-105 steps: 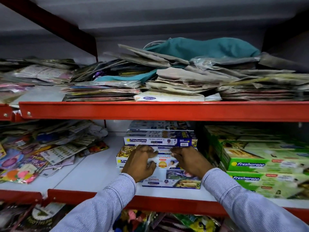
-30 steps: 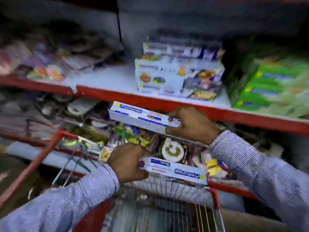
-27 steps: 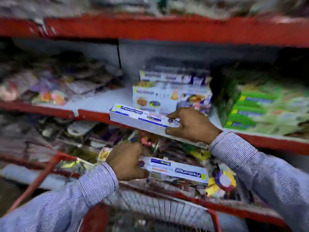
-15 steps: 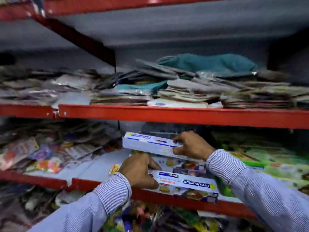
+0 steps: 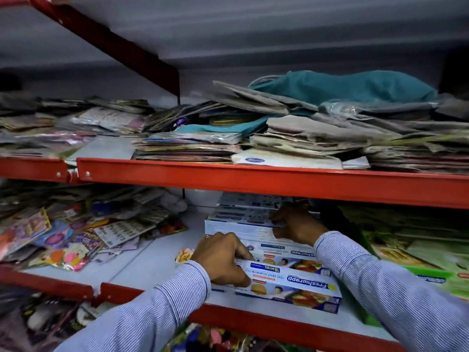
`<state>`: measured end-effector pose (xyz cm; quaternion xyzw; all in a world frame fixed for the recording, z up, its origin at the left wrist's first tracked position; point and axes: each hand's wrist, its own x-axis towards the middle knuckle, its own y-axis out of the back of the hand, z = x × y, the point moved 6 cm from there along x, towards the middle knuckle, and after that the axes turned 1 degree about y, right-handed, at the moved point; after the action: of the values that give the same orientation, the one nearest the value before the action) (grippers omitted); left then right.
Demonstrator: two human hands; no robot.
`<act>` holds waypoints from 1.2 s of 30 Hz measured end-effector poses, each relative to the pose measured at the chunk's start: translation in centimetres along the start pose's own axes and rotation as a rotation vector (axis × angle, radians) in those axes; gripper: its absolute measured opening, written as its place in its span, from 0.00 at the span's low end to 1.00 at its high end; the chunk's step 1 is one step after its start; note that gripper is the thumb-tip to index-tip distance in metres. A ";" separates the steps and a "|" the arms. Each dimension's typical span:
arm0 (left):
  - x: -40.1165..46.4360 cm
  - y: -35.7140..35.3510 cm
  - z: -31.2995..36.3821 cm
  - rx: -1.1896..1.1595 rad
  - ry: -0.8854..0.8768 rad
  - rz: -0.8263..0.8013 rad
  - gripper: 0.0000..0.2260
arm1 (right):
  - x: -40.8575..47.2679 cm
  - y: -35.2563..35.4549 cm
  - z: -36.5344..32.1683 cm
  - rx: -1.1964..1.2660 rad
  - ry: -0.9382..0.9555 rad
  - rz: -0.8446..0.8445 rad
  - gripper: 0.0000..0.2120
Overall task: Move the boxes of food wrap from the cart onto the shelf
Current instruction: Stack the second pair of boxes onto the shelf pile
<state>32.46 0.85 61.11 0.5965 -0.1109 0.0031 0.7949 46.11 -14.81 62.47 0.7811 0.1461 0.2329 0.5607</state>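
Note:
My left hand [image 5: 223, 259] grips the left end of a white and blue Freshwrapp box [image 5: 291, 282], which lies at the front of the white shelf [image 5: 152, 260] on top of other boxes. My right hand [image 5: 295, 224] holds a second blue and white box [image 5: 238, 224] on top of the stack of the same boxes [image 5: 251, 201] further back. Both sleeves are striped blue. The cart is out of view.
Green Freshwrapp boxes [image 5: 416, 255] fill the shelf to the right. Loose colourful packets [image 5: 76, 235] lie on the left. A red shelf beam [image 5: 253, 181] runs just above my hands, with piles of flat packets [image 5: 304, 128] on the upper shelf.
Both hands rose from the cart to the shelf, each with a box. The left box now rests at the front of the stack and the right box is on the rear stack.

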 end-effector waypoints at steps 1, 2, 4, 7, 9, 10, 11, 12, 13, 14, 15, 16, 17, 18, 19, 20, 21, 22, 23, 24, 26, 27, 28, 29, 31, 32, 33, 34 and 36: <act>0.4 0.1 -0.1 -0.011 0.002 0.000 0.21 | 0.0 0.3 0.0 0.000 0.008 0.015 0.22; 0.8 0.2 -0.2 -0.028 0.004 0.002 0.21 | 0.0 0.6 0.0 -0.003 0.017 0.021 0.21; 1.7 0.6 -0.4 -0.068 0.016 0.009 0.22 | -0.2 1.0 -0.3 -0.009 0.046 0.012 0.20; 3.4 1.0 -0.7 -0.125 0.021 -0.007 0.21 | -1.0 2.1 -0.7 -0.012 0.076 0.008 0.18; 4.6 1.4 -0.9 -0.177 0.029 0.004 0.20 | -1.8 3.3 -0.8 0.019 0.080 0.045 0.14; 5.3 1.6 -0.8 -0.190 0.033 0.019 0.20 | -2.4 4.0 -0.9 0.046 0.068 0.064 0.13; 5.9 1.8 -0.7 -0.189 0.034 0.038 0.20 | -3.0 4.6 -0.9 0.053 0.051 0.077 0.13; 6.5 1.9 -0.6 -0.181 0.031 0.059 0.20 | -3.4 4.9 -0.8 0.045 0.036 0.089 0.13; 7.0 1.9 -0.4 -0.172 0.030 0.079 0.20 | -3.7 5.0 -0.6 0.026 0.032 0.099 0.14; 7.3 1.8 -0.4 -0.163 0.027 0.100 0.21 | -3.8 4.8 -0.4 0.010 0.031 0.102 0.14; 7.6 1.6 -0.3 -0.153 0.018 0.121 0.22 | -4.1 4.5 -0.3 -0.012 0.034 0.100 0.14; 7.7 1.5 -0.3 -0.142 0.002 0.144 0.22 | -4.2 4.1 -0.1 -0.021 0.033 0.092 0.14; 7.7 1.1 -0.2 -0.137 -0.019 0.161 0.22 | -4.5 3.6 0.2 -0.019 0.029 0.088 0.13; 7.6 0.9 -0.1 -0.133 -0.044 0.182 0.22 | -4.5 3.2 0.4 -0.007 0.031 0.091 0.12; 7.4 0.7 -0.1 -0.120 -0.070 0.210 0.23 | -4.7 2.8 0.7 0.009 0.037 0.102 0.12; 7.1 0.7 0.0 -0.090 -0.094 0.251 0.23 | -4.8 2.4 0.8 0.033 0.043 0.119 0.12; 6.9 0.7 0.0 -0.048 -0.115 0.293 0.24 | -4.9 2.1 0.9 0.050 0.052 0.134 0.12; 6.7 0.7 0.0 -0.019 -0.134 0.320 0.23 | -4.9 1.8 1.0 0.058 0.064 0.150 0.13; 6.6 0.5 -0.2 -0.016 -0.152 0.325 0.22 | -5.1 1.6 1.0 0.053 0.073 0.163 0.14; 6.6 0.2 -0.4 -0.022 -0.174 0.322 0.21 | -5.2 1.3 1.1 0.046 0.077 0.176 0.16; 6.5 -0.4 -0.9 -0.023 -0.210 0.323 0.21 | -5.5 1.2 1.1 0.036 0.083 0.210 0.17; 6.4 -0.7 -1.1 -0.022 -0.217 0.321 0.22 | -5.7 1.1 1.0 0.022 0.084 0.231 0.17; 6.3 -1.0 -1.2 -0.023 -0.224 0.322 0.22 | -5.9 1.0 1.0 -0.001 0.082 0.255 0.17; 6.2 -1.3 -1.3 -0.011 -0.234 0.331 0.22 | -6.2 0.9 0.9 -0.031 0.072 0.279 0.17; 5.3 -1.8 -1.2 0.050 -0.292 0.407 0.21 | -6.8 0.6 0.7 -0.105 0.074 0.382 0.16; 4.7 -2.2 -1.1 0.088 -0.325 0.464 0.21 | -7.3 0.3 0.6 -0.152 0.092 0.466 0.15; 4.1 -2.6 -1.1 0.130 -0.340 0.515 0.22 | -7.9 -0.2 0.3 -0.204 0.101 0.544 0.16; 3.5 -3.1 -1.3 0.179 -0.345 0.563 0.23 | -8.4 -0.9 0.0 -0.245 0.110 0.606 0.19; 2.8 -4.3 -1.8 0.286 -0.321 0.633 0.26 | -9.0 -2.7 -0.8 -0.284 0.126 0.668 0.25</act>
<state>36.07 0.95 57.03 0.6304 -0.4112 0.1707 0.6359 38.13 -17.71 58.30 0.6841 -0.1166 0.4687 0.5465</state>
